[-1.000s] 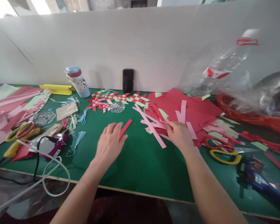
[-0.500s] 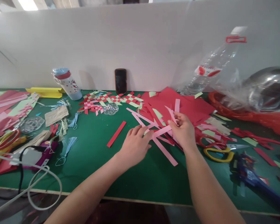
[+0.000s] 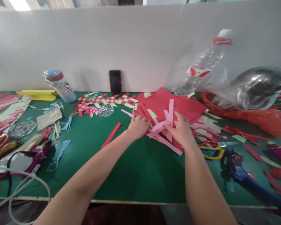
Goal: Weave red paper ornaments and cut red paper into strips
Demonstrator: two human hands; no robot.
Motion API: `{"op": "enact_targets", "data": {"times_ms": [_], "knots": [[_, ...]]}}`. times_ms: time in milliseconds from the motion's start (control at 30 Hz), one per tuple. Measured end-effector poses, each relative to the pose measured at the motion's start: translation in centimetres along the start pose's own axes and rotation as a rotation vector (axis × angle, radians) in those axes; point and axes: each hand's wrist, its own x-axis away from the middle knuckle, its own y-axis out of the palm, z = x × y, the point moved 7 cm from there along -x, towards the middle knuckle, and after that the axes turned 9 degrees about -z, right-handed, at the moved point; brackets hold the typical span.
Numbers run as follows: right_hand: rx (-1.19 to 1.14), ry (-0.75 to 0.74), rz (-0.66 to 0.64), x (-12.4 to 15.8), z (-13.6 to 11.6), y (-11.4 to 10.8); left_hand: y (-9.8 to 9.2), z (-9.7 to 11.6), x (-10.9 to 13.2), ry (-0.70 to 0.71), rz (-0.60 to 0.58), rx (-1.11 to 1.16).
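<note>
Loose pink paper strips (image 3: 170,110) lie crossed in a pile in front of me, partly over red paper sheets (image 3: 162,97). My left hand (image 3: 139,126) bends its fingers down onto the left end of the pile, closed on a pink strip; its fingertips are partly hidden. Over the right side, my right hand (image 3: 182,131) has thumb and fingers apart, the thumb close to a curved pink strip. A single red paper strip (image 3: 111,135) rests to the left. Scissors with red and yellow handles (image 3: 212,152) lie beside my right forearm.
Woven checkered paper pieces (image 3: 111,100) and a dish of beads (image 3: 105,110) lie behind my left hand. A phone (image 3: 115,82) and a blue-lidded bottle (image 3: 61,87) stand by the wall. A large plastic bottle (image 3: 199,68) leans right. A blue-handled tool (image 3: 248,181) lies front right.
My left hand has moved forward onto the strips. My right hand's pinch has loosened, and a strip that was raised there now lies across the pile. The view has shifted slightly right.
</note>
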Motion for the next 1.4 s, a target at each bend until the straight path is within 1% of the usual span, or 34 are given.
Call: {"op": "enact_targets", "data": {"times_ms": [133, 267, 333, 400, 467, 533, 600, 667, 733, 800, 900, 967, 1033, 1100, 1133, 1167, 1200, 1267, 1300, 1333, 1367, 1400], "knots": [[0.007, -0.049, 0.023, 0.0, 0.0, 0.1, -0.2, -0.8, -0.7, -0.003, 0.004, 0.012], [-0.006, -0.07, 0.081, 0.1, -0.3, -0.4, -1.9, -1.8, 0.0, -0.02, 0.041, 0.027], [-0.02, -0.081, 0.123, 0.3, -0.8, -0.9, -2.9, -2.3, 0.5, -0.041, 0.077, 0.024], [-0.035, -0.102, 0.162, 0.6, -1.7, -1.4, -3.3, -2.4, 0.9, -0.051, 0.099, 0.013], [-0.052, -0.141, 0.191, 0.9, -2.9, -1.7, -3.0, -2.0, 0.8, -0.035, 0.096, -0.001], [-0.067, -0.195, 0.185, 1.2, -4.1, -1.6, -2.1, -1.3, 0.5, -0.005, 0.082, -0.013], [-0.077, -0.246, 0.134, 1.5, -5.2, -1.1, -1.5, -0.7, 0.2, 0.016, 0.081, -0.023], [-0.078, -0.27, 0.065, 1.5, -5.8, -0.4, -1.5, -0.5, 0.2, 0.022, 0.107, -0.029], [-0.08, -0.264, 0.019, 1.5, -5.9, 0.1, -2.6, -1.0, 0.6, 0.001, 0.164, -0.031], [-0.09, -0.236, -0.009, 1.4, -5.5, 0.5, -4.5, -2.1, 1.4, -0.06, 0.25, -0.033], [-0.123, -0.179, -0.048, 1.0, -4.5, 1.0, -7.8, -4.2, 3.2, -0.214, 0.391, -0.03], [-0.162, -0.144, -0.054, 0.8, -4.0, 1.0, -9.6, -5.5, 4.9, -0.333, 0.518, 0.01], [-0.219, -0.111, -0.037, 0.8, -3.9, 0.6, -10.5, -6.1, 6.8, -0.371, 0.63, 0.112], [-0.285, -0.088, -0.022, 1.1, -4.5, 0.1, -10.2, -5.8, 8.5, -0.317, 0.689, 0.242], [-0.34, -0.084, -0.033, 1.4, -5.1, 0.0, -9.7, -5.4, 9.2, -0.268, 0.696, 0.304], [-0.428, -0.082, -0.076, 1.8, -5.8, 0.1, -9.1, -4.9, 9.9, -0.213, 0.693, 0.35], [-0.541, -0.081, -0.149, 2.2, -6.7, 0.5, -8.5, -4.4, 10.5, -0.16, 0.693, 0.384], [-0.868, -0.061, -0.425, 3.6, -9.0, 2.3, -7.3, -3.3, 11.5, -0.073, 0.682, 0.414], [-0.983, -0.052, -0.571, 4.5, -10.4, 3.2, -6.8, -2.9, 12.0, -0.051, 0.684, 0.408], [-1.048, -0.05, -0.681, 5.4, -11.6, 4.0, -6.5, -2.4, 12.3, -0.028, 0.68, 0.395], [-1.075, -0.059, -0.751, 6.1, -12.6, 4.5, -6.2, -2.0, 12.6, -0.004, 0.67, 0.384], [-1.089, -0.075, -0.793, 6.7, -13.5, 4.9, -6.0, -1.7, 12.8, 0.011, 0.655, 0.385]]}}
